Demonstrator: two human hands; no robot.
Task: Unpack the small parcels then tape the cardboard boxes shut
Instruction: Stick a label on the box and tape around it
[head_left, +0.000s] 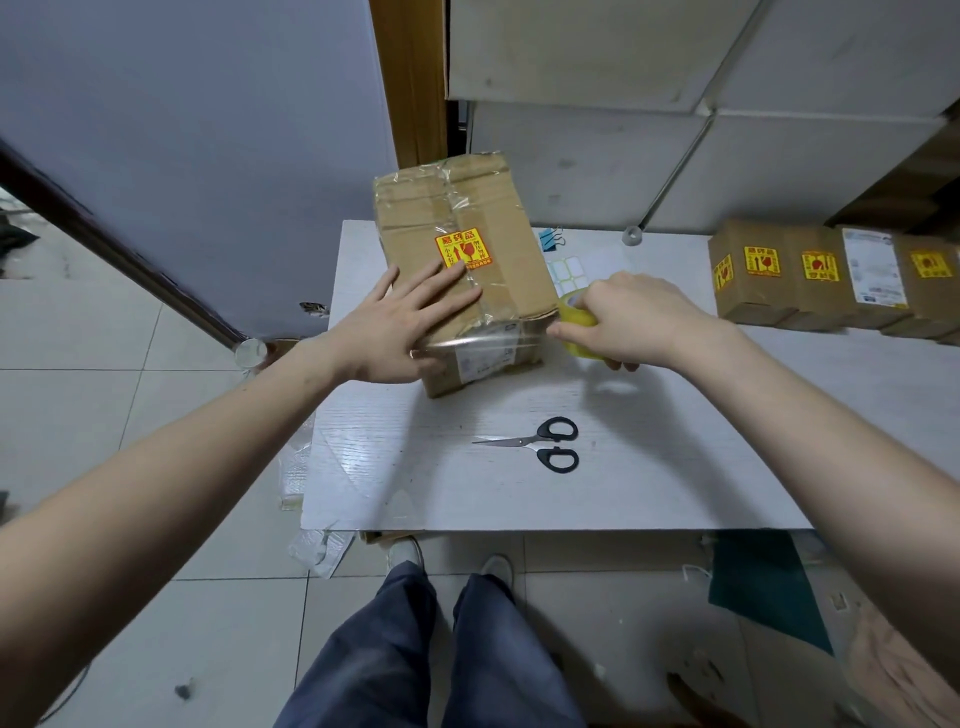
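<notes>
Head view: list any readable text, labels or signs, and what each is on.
"易碎品": heading of the yellow sticker on the cardboard box under the left hand; smaller print blurred.
Same heading on the yellow stickers on the row of boxes at right.
White shipping labels there and on the near box: too small.
Tape roll in the right hand: no text visible.

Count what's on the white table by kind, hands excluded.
Brown cardboard boxes: 5, one large under the left hand, four small
Yellow tape roll, in the right hand: 1
Black-handled scissors: 1
Blue binder clip: 1
White label sheet: 1
Total: 9
</notes>
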